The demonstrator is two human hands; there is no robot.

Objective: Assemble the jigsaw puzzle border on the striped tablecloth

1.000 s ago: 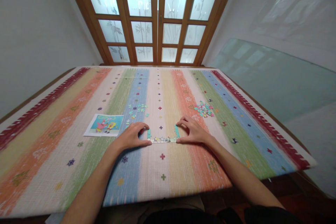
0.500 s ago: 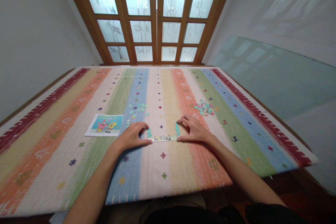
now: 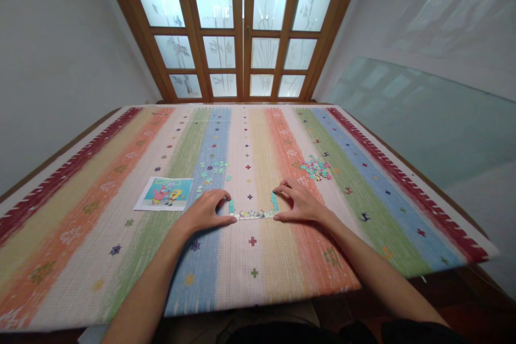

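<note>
White walls (image 3: 60,54) closed in on both sides of the room, and at the far end stood wooden doors (image 3: 238,48) with frosted panes. The table reached almost to them, spread with a striped cloth (image 3: 236,263), and a pale green panel (image 3: 407,113) showed against the wall on the person's right. Two bare forearms came in over the near edge, covering some of the stripes. The left hand (image 3: 207,210) was curved in a half-open C, thumb and fingers well parted, the tips at the two ends of the puzzle's left side; the right hand (image 3: 301,202) mirrored it on the other side. I couldn't tell whether either was pressing or merely resting there. A picture card (image 3: 165,194) lay flat to the left, with the left hand standing between it and the puzzle. The puzzle (image 3: 255,215) itself lay between the hands, joined so far into a shallow U, its closed edge toward the person and cloth showing inside. Beyond the right hand sat a pile (image 3: 316,167) of pieces, the knuckles partly blocking the straight way to it. Smallest were the loose pieces (image 3: 220,166), scattered beyond the left hand, the closest just beside its knuckles.
</note>
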